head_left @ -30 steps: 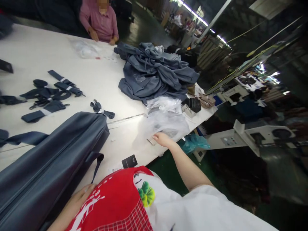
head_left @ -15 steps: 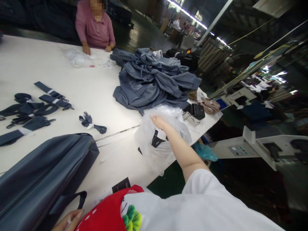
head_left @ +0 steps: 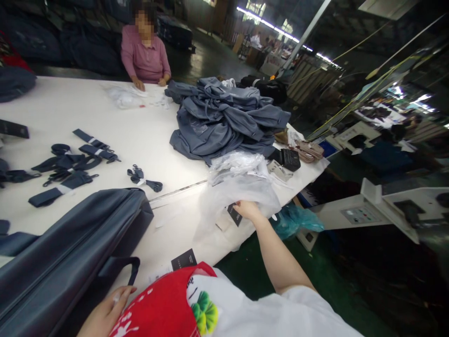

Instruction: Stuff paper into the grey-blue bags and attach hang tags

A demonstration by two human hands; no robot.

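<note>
My right hand (head_left: 246, 210) pinches a black tag (head_left: 234, 214) at the mouth of a clear plastic bag (head_left: 242, 187) lying at the table's near edge. My left hand (head_left: 111, 306) is at the bottom, beside the strap loop (head_left: 132, 269) of a large dark blue-grey bag (head_left: 80, 238); its fingers are curled, and what they hold, if anything, is hidden. Another black tag (head_left: 184, 259) lies on the table close to the red apron (head_left: 164, 299). A pale card (head_left: 222, 221) shows just left of the tag in my right hand.
Dark straps (head_left: 66, 164) lie on the white table (head_left: 105, 119), with a smaller strap set (head_left: 143, 179) nearby. Blue-grey fabric (head_left: 224, 117) is heaped at the back. A person (head_left: 146, 56) stands across the table. Machines (head_left: 368, 213) and a teal bag (head_left: 298, 222) are on the right.
My right hand has moved back toward me, from inside the plastic bag to its near side, and now grips a black tag. The view has shifted, showing more of the table's left side.
</note>
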